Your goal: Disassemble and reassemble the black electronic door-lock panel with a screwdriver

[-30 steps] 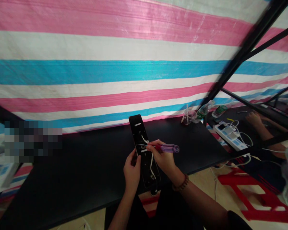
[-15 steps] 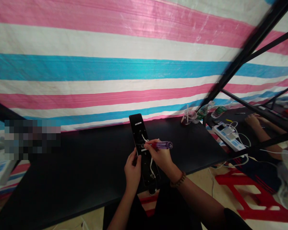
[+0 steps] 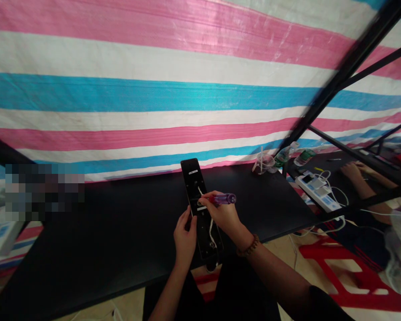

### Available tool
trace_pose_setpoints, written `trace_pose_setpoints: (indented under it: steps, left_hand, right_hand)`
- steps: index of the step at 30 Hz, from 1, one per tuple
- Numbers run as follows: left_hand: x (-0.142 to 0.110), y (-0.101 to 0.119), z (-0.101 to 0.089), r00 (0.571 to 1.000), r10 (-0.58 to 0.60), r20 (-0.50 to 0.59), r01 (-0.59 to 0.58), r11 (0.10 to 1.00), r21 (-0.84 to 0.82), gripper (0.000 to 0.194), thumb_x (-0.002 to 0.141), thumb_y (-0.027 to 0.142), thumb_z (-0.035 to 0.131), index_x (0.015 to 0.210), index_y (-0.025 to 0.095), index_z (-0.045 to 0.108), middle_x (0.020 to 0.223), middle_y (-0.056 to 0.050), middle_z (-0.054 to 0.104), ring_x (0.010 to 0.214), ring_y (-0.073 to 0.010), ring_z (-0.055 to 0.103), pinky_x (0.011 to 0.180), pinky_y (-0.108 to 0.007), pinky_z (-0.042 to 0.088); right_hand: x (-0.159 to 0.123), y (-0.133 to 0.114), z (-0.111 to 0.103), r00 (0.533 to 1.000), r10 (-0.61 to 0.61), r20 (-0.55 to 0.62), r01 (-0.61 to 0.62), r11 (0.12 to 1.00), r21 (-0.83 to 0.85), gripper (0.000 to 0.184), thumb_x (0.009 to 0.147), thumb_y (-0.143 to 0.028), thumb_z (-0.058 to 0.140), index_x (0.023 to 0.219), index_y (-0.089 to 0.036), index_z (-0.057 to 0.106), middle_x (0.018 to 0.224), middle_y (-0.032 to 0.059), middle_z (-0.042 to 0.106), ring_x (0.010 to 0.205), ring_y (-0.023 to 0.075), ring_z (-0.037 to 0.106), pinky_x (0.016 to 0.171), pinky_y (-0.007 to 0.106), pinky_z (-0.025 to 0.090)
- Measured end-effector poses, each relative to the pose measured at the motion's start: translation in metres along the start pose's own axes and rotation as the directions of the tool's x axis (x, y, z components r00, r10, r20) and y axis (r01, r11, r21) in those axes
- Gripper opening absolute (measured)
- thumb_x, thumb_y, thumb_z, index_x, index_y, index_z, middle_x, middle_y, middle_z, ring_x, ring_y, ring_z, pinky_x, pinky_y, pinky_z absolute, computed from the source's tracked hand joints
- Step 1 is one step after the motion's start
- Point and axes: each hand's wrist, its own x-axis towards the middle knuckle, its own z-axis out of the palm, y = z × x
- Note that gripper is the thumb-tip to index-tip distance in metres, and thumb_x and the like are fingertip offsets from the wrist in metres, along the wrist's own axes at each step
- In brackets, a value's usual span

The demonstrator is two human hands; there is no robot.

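A long black panel (image 3: pixel 191 174) with white labels and a white cable (image 3: pixel 211 232) lies lengthwise on the black table. My right hand (image 3: pixel 223 215) is closed round a screwdriver (image 3: pixel 225 199) with a purple and red handle, whose front end is at the panel's middle. The driver's tip is too small and dark to make out. At the panel's left edge, my left hand (image 3: pixel 185 231) steadies it between thumb and fingers. Near the table's front edge, a dark cord with a round end (image 3: pixel 212 266) hangs from the panel's lower end.
A plastic cup with a straw (image 3: pixel 263 163) and clear bottles (image 3: pixel 282 157) stand at the back right. Beyond the black frame post lie a white power strip (image 3: pixel 317 191) with cables and another person's hands (image 3: pixel 353 171). A red stool (image 3: pixel 341 267) is at the lower right.
My right hand and the screwdriver handle have shifted slightly left and up. The left hand keeps its place on the panel.
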Motion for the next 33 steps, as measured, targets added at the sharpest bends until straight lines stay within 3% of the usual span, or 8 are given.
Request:
trace_pose_setpoints:
  steps: [5,8,13,19,24,33]
  left_hand:
    - [0.006,0.006,-0.004,0.999,-0.009,-0.044,0.009,1.0,0.003,0.048,0.084,0.043,0.066,0.124,0.019,0.066,0.119,-0.013,0.068,0.1,-0.0235,0.067,0.087,-0.038,0.055]
    - [0.015,0.016,-0.01,0.996,0.025,-0.09,-0.022,0.999,0.025,0.045,0.083,0.045,0.067,0.118,0.019,0.069,0.116,-0.012,0.069,0.1,-0.0237,0.067,0.085,-0.036,0.055]
    - [0.027,0.036,-0.018,0.999,0.025,-0.023,-0.026,0.998,-0.051,0.045,0.083,0.044,0.068,0.119,0.018,0.069,0.113,-0.011,0.072,0.099,-0.0228,0.068,0.09,-0.037,0.053]
    - [0.031,0.048,-0.023,0.987,0.158,0.009,-0.159,0.986,0.052,0.029,0.082,0.044,0.067,0.098,0.021,0.077,0.102,-0.008,0.074,0.091,-0.0218,0.067,0.084,-0.036,0.053]
    - [0.033,0.048,-0.027,0.975,0.211,0.067,-0.215,0.974,0.073,0.024,0.083,0.041,0.066,0.093,0.022,0.077,0.096,-0.007,0.073,0.09,-0.0216,0.067,0.086,-0.036,0.053]
    - [0.034,0.046,-0.037,0.951,0.195,0.239,-0.211,0.977,0.042,0.019,0.081,0.039,0.067,0.087,0.023,0.077,0.091,-0.006,0.074,0.086,-0.0216,0.068,0.085,-0.035,0.054]
  right_hand:
    - [-0.005,0.003,-0.002,0.999,0.031,-0.037,-0.027,0.994,0.106,0.014,0.085,-0.035,0.069,0.081,-0.022,0.072,0.078,0.0028,0.075,0.07,0.0176,0.072,0.066,0.027,0.057]
    - [-0.009,0.001,-0.005,0.992,0.109,-0.058,-0.09,0.958,0.271,0.018,0.083,-0.039,0.071,0.082,-0.021,0.071,0.077,0.0035,0.075,0.072,0.0199,0.074,0.069,0.03,0.06]
    - [-0.017,-0.013,-0.017,0.968,0.241,-0.073,-0.171,0.843,0.509,0.027,0.077,-0.046,0.077,0.078,-0.02,0.069,0.074,0.0041,0.075,0.072,0.0231,0.076,0.073,0.036,0.064]
    - [-0.022,-0.022,-0.03,0.959,0.273,-0.078,-0.195,0.832,0.519,0.03,0.075,-0.049,0.078,0.076,-0.02,0.069,0.072,0.0045,0.076,0.071,0.0243,0.076,0.072,0.037,0.065]
    - [-0.022,-0.021,-0.033,0.958,0.276,-0.073,-0.198,0.825,0.53,0.031,0.074,-0.05,0.079,0.076,-0.02,0.07,0.072,0.0041,0.075,0.071,0.0242,0.076,0.073,0.038,0.066]
    - [-0.017,-0.025,-0.05,0.974,0.222,0.048,-0.216,0.84,0.498,0.033,0.071,-0.049,0.081,0.076,-0.019,0.07,0.074,0.0042,0.076,0.071,0.0225,0.076,0.072,0.036,0.066]
